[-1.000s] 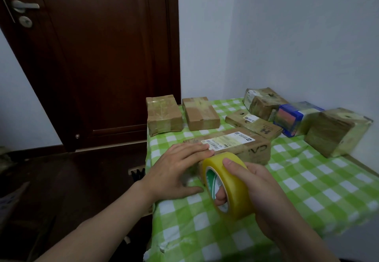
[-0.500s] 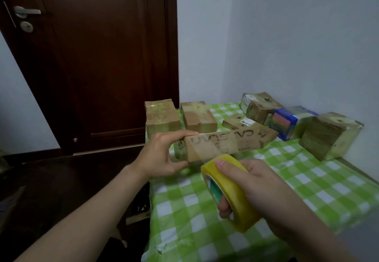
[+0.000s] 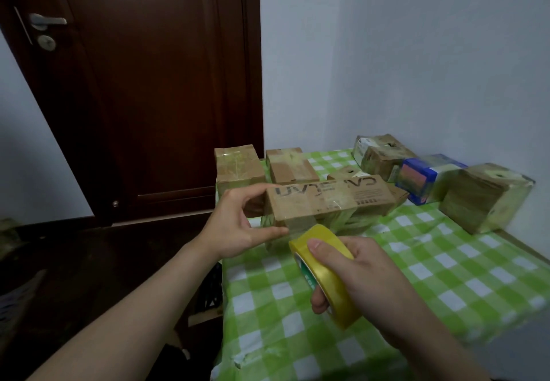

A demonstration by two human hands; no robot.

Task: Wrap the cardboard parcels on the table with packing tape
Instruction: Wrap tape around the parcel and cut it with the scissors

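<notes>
The left hand [image 3: 235,225] pinches the left end of a long parcel [image 3: 327,202] between thumb and fingers, holding it up over the table [image 3: 431,279]. The right hand [image 3: 366,270] curls round the tape roll [image 3: 324,273], just below that parcel's near face. A clear strip runs from the roll to the parcel.

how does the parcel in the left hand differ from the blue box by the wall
The long parcel is brown cardboard with dark lettering; the blue box is printed blue and pink. The long parcel is held up by the left hand; the blue box sits on the table. The long parcel is slim, the blue box stubbier. Both look taped.
</notes>
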